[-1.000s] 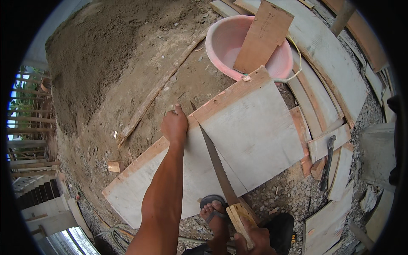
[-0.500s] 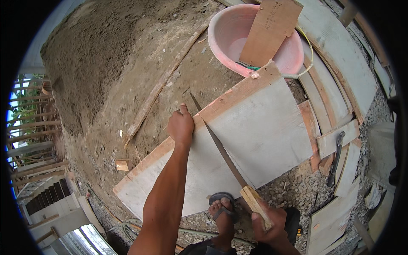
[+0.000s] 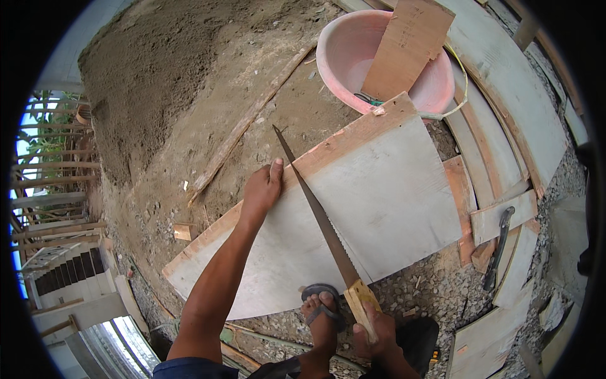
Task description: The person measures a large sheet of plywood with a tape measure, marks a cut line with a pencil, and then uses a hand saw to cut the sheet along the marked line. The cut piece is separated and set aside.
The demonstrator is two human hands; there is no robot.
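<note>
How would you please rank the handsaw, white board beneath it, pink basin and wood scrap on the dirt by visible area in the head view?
1. White board
2. Pink basin
3. Handsaw
4. Wood scrap

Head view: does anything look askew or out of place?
Mildly odd: a brown board slants out of the pink basin over its far rim, as if propped there. Nothing odd shows on the handsaw.

On my feed, I see a dark strapped sandal (image 3: pixel 326 310); left of it, navy sleeve (image 3: pixel 194 369) and dark legwear (image 3: pixel 278 369).
</note>
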